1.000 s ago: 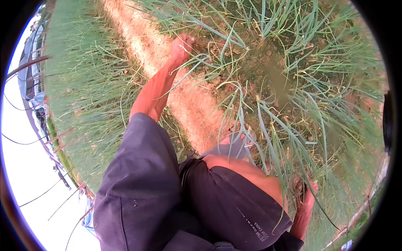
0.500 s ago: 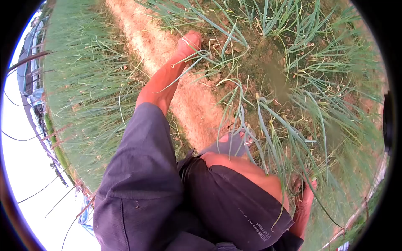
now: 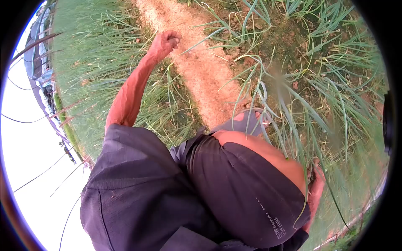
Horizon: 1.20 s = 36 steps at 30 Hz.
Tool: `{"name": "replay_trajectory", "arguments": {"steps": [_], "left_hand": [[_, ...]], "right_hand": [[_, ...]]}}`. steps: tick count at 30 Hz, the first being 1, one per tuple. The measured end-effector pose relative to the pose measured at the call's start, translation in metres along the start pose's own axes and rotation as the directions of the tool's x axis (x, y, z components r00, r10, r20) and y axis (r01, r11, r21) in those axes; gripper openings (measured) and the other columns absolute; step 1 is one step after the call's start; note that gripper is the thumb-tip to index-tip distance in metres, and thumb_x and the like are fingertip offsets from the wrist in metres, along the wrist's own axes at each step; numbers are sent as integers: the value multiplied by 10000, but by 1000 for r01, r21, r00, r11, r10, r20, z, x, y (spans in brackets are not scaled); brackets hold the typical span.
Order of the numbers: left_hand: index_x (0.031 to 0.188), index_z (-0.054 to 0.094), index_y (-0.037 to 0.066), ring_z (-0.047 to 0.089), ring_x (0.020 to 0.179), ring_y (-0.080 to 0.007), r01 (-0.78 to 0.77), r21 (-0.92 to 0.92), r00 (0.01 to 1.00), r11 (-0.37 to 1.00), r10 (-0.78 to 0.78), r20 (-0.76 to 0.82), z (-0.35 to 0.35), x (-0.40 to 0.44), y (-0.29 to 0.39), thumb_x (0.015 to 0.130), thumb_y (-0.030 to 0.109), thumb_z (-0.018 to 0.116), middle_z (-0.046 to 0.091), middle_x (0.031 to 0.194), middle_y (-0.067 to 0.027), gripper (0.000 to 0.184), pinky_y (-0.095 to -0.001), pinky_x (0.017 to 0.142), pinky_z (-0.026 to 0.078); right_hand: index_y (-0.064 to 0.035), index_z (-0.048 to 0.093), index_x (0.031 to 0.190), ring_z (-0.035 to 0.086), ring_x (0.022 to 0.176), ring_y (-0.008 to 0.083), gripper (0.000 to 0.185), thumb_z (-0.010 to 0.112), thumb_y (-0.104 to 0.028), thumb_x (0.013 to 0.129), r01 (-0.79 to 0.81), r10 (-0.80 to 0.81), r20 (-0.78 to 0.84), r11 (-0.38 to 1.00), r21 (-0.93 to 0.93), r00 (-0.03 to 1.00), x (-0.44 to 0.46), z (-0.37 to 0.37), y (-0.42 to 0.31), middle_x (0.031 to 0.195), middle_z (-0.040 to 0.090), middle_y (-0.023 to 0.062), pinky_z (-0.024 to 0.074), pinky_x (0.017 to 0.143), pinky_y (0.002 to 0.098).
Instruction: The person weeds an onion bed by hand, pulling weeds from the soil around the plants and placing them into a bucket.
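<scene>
My left hand [image 3: 167, 41] is over the bare dirt path [image 3: 190, 58], beside the left row of onion plants. Its fingers are curled in; whatever may be inside them is too small or hidden to see. Low on the right, my right hand [image 3: 317, 182] is next to my bent knee [image 3: 272, 154], partly behind it. Its fingers curl around something dark that I cannot make out. Long spring onion leaves [image 3: 293, 108] stand and droop in front of that knee and close to the right hand.
A dense onion bed [image 3: 92, 71] lines the left side. More onion plants [image 3: 335, 83] grow in the soil on the right. My foot in a grey sandal [image 3: 249, 119] is at the path's edge. A covered structure [image 3: 37, 58] and thin rods stand far left.
My left hand has lifted from the base of the right-hand onion plants and drawn left across the path. My right hand stays by the knee. The view has shifted slightly.
</scene>
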<state>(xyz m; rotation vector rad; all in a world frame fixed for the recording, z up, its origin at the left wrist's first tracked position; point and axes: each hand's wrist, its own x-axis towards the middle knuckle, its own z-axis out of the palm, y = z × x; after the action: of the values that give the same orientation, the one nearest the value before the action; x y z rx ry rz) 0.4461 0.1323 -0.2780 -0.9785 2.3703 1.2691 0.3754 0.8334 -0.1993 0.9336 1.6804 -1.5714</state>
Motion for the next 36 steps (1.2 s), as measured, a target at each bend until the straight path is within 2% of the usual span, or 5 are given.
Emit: {"name": "replay_trajectory", "arguments": {"steps": [9,14,22,25,36], "left_hand": [[875,619,-46,641,785,-467,94,681,993,726,-17,-120,69,-109,-48,860,463,670,644,776,-300,511,-543,701,490],[885,635,-33,682,607,-176,316,225,949,922,-311,-58,68,-98,-46,872,253,716,686,721,-133,297,-348,600,529],[885,679,38,612,582,-119,326,-17,885,945,-299,356,54,-88,-21,888,168,704,695,750,-33,133,-321,571,501],[986,684,37,635,608,-115,268,-306,937,914,-321,-140,28,-69,-43,908,142,654,709,805,-66,134,-297,618,521],[1066,676,37,693,906,-384,432,498,862,752,-182,-473,-9,-34,-139,852,237,579,703,965,-231,308,-446,829,547]], "right_hand": [[0,560,1247,499,481,97,372,606,-219,950,-42,44,66,998,-43,997,-5,27,-29,646,565,23,373,410,210],[-24,609,1197,528,504,87,314,642,-191,933,-131,130,-86,991,-5,988,-3,32,-23,678,587,3,391,417,206],[-43,632,1185,537,519,77,278,666,-138,926,-62,62,-4,998,8,998,-2,15,-10,737,614,8,390,393,208],[-50,638,1176,534,517,70,267,668,-138,926,-75,76,-91,997,19,993,-10,30,-21,725,615,-2,376,395,204],[-48,644,1117,503,498,52,251,685,-185,910,-60,59,-24,997,-56,998,3,0,-2,702,596,-20,346,384,199]]}}
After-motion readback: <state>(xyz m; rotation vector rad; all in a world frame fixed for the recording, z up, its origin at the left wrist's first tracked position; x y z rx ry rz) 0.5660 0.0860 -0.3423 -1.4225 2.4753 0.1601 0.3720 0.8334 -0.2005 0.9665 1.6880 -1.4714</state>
